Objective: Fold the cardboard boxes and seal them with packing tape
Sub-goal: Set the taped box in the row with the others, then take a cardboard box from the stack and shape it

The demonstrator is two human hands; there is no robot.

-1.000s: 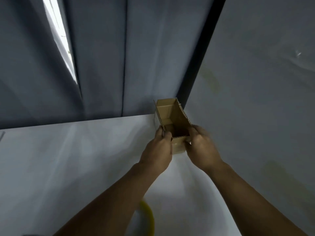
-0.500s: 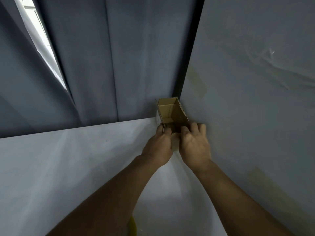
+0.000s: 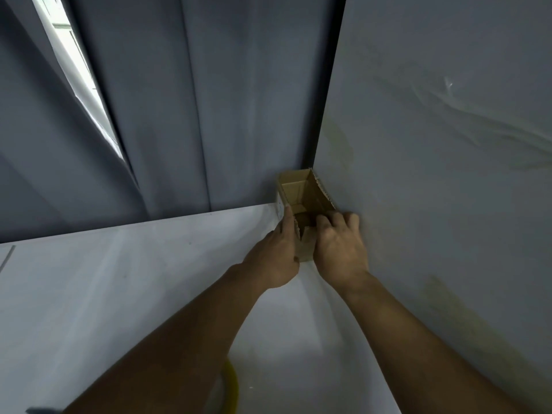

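**Cardboard box [image 3: 302, 191] at 12 o'clock from both your hands, in the far corner of the table [image 3: 149, 279].**
Its long axis runs 6 to 12, open top up, with its right side against the wall [image 3: 433, 204] at 3. Your left hand [image 3: 273, 259] lays a straight forefinger along the box's left side; the thumb is hidden. Your right hand [image 3: 340, 252] curls its fingers over the near rim, so it looks better placed to fold that end.

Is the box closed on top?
No, the box is open on top, with its inside walls showing.
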